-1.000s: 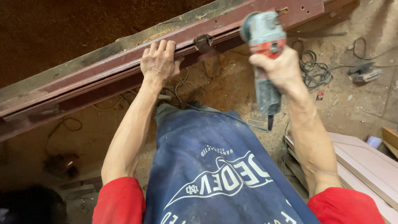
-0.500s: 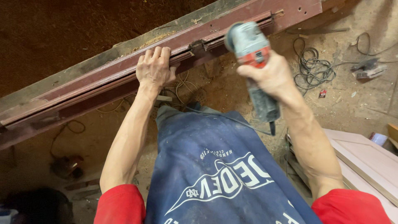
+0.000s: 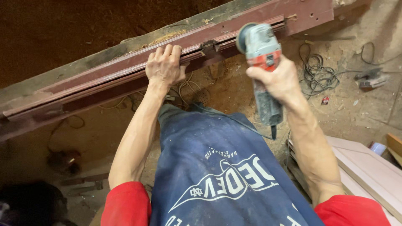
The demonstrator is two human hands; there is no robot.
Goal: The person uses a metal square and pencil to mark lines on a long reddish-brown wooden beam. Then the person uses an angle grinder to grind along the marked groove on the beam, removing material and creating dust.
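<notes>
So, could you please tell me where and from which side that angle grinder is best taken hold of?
Probably around the long, dusty grey body of the angle grinder, just behind its red band, coming from the cord end. The right hand holds it there now, its fingers wrapped round the barrel. That end is slim enough to close on and lies away from the round disc guard at the head, which sits by the reddish-brown frame.

A dark red-brown door frame (image 3: 125,71), a grey and red grinder (image 3: 261,54), a dusty navy apron (image 3: 217,167).
</notes>
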